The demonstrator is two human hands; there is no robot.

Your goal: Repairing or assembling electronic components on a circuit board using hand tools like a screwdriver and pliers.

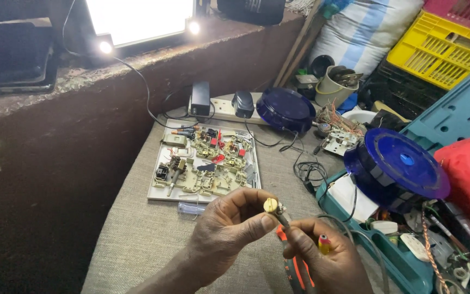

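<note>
A small brass fitting (271,205) is pinched between thumb and fingers of the left hand (229,228), above the cloth-covered surface (137,234). An orange-handled tool (295,261) is gripped by the closed right hand (327,261). A tray of parts (159,193) lies just beyond; 2 blue discs sit at right.

Small brass knob (271,205) on thin shaft

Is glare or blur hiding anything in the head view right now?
Head view: the bright white lamp panel at top is blown out, leaving the dark wall below it murky; the small brass part between the left hand and right hand is lit and fairly sharp.
</note>
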